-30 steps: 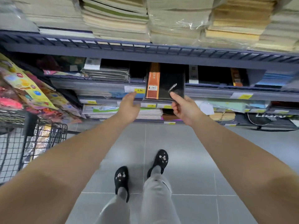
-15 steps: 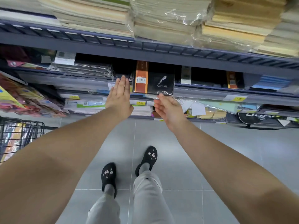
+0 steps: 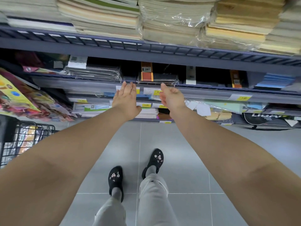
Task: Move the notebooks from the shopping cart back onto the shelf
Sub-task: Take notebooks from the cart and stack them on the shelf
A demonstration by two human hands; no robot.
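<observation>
Both arms reach forward toward the middle shelf (image 3: 203,95) of a store rack. The left hand (image 3: 126,98) is held flat with its fingers straight and together, empty, its fingertips at the shelf's front edge. The right hand (image 3: 171,97) is loosely spread with the fingers slightly curled, also empty, just below that same front edge.

Just above and between the two hands, a black notebook with an orange band (image 3: 157,76) lies flat on top of a short stack of plastic-wrapped dark notebooks, near the front edge of the shelf. Neither hand touches it. Left of it on the same shelf sits another wrapped stack of dark notebooks (image 3: 96,72); to the right lie more dark notebooks, one with an orange band (image 3: 235,79).

Yellow price tags (image 3: 241,97) line the shelf's front rail. The top shelf (image 3: 146,49) carries tall piles of pale exercise books (image 3: 171,22), some in clear wrap. At lower left stands the black wire shopping cart (image 3: 24,137), with wrapped items visible through its mesh. Below are a grey tiled floor (image 3: 187,160) and the person's black clogs (image 3: 153,160).
</observation>
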